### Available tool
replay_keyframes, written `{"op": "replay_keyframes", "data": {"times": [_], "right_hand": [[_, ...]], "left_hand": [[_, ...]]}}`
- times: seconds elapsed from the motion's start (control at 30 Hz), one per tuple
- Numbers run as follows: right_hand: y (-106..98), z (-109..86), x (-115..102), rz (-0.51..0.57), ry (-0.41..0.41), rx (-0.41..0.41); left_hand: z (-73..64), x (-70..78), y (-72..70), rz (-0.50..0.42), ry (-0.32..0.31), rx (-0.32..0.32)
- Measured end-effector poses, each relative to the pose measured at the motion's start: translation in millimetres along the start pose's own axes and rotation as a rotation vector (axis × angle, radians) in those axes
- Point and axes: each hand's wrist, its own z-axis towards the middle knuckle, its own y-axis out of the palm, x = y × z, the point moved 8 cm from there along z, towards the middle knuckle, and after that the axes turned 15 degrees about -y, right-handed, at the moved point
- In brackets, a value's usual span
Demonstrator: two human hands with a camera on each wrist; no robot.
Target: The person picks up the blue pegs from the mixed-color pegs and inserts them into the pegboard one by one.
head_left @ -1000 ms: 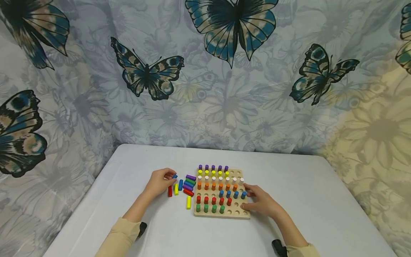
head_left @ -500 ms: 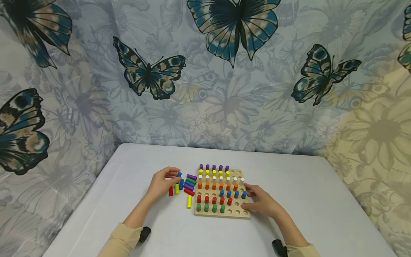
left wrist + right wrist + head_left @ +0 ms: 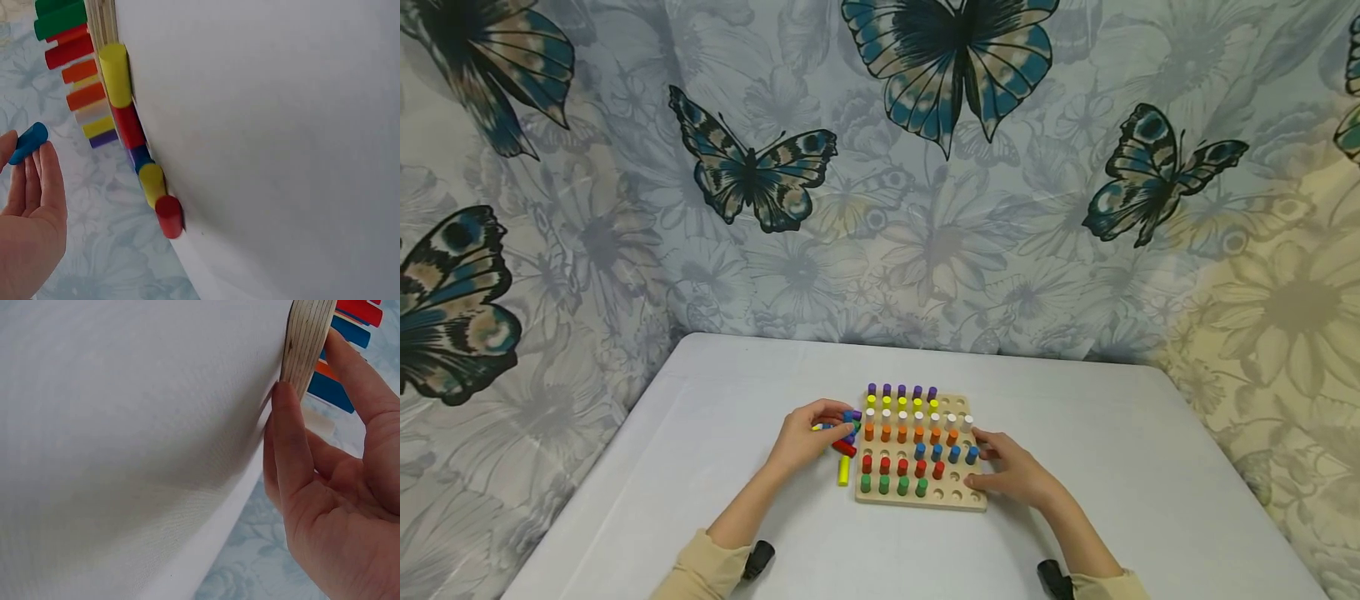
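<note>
My left hand (image 3: 805, 435) pinches a blue peg (image 3: 30, 142) between thumb and fingertips, over the loose pegs just left of a wooden pegboard (image 3: 917, 502). Color rows of upright pegs fill much of the board: purple, yellow, white, orange, blue, red and green from far to near. The blue row has bare holes at its left, where four right-hand pegs stand. At the board's right side rests my right hand (image 3: 1011, 473). Its thumb touches the top near the edge, while the extended fingers (image 3: 289, 434) touch the side.
Loose pegs lie left of the board, partly hidden by my left hand in the head view. Among them are a yellow peg (image 3: 843, 471) and a red peg (image 3: 169, 217). A white table (image 3: 1150, 500) stands before a butterfly-patterned backdrop (image 3: 940, 250).
My left hand has moved right with the blue peg, from the outer side of the loose pegs toward the board's left edge. My right hand stays on the board.
</note>
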Motion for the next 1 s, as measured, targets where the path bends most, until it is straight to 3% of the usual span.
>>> {"op": "replay_keyframes", "data": {"times": [0.4,0.7,1.0], "right_hand": [[1,-1.9,4,0.019,0.007,0.003],[0,-0.3,3,-0.003,-0.012,0.003],[-1,0.2,0,0.008,-0.02,0.002]], "left_hand": [[-7.8,16.9,40.1,-0.039,0.072,-0.139],[-7.3,31.0,60.0,0.011,0.09,-0.191],[-3.1,34.6,77.7,0.054,0.105,-0.23]]}}
